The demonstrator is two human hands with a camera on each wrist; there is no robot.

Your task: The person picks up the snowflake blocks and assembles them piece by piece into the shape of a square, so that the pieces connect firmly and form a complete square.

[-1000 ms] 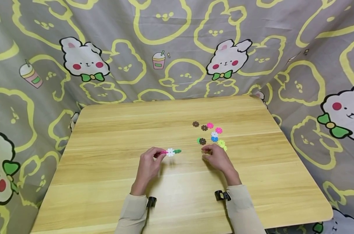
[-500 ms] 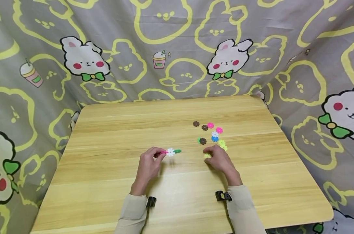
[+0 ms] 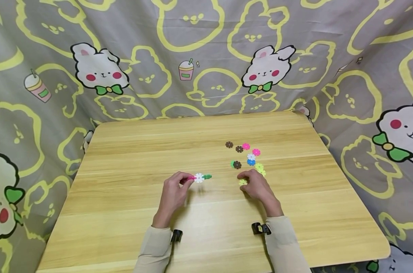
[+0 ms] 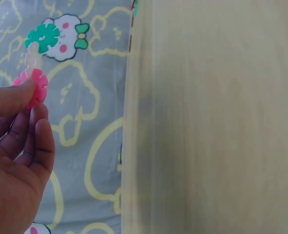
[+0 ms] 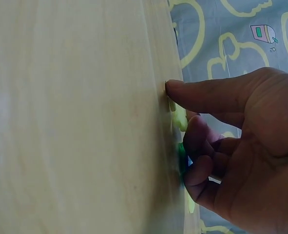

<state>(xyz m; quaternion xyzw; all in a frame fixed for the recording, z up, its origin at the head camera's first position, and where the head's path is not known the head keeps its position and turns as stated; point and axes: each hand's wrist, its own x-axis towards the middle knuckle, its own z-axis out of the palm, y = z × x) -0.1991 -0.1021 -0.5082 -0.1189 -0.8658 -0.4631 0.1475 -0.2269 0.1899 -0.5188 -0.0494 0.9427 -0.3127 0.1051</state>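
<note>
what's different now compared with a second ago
A yellow flower-shaped disc now shows at the right hand, in a spot where none was visible before; whether it is gripped is unclear. The left hand still holds the joined pink, white and green discs; the other loose discs stay put.

Yellow disc (image 3: 243,182): a newcomer to the head view since a second ago, its toothed edge framed between thumb and forefinger of the right hand (image 3: 257,184).
Right thumb: shifted toward the wearer, its tip lower in the head view than a second earlier.
Right finger gap: wider than a second before.
</note>
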